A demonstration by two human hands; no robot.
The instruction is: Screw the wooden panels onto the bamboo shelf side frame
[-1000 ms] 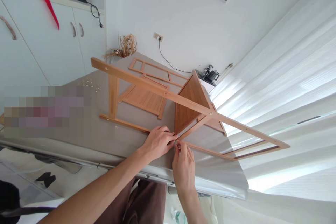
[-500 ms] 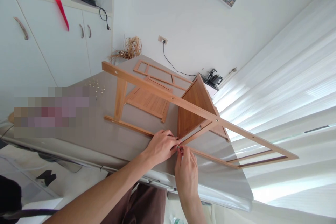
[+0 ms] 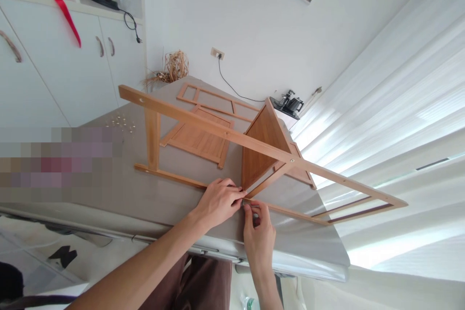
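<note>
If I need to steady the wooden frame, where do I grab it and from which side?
I'd take the frame by its upper rail, from above on the near side, fingers curled over it. The frame stands on a long edge, so that slim bar is raised, with open space below it, while the upright panel takes up room on the far side.

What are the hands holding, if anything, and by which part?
The right hand seems to pinch a small metal piece, exact part unclear; the left hand touches the lower wooden rail.
</note>
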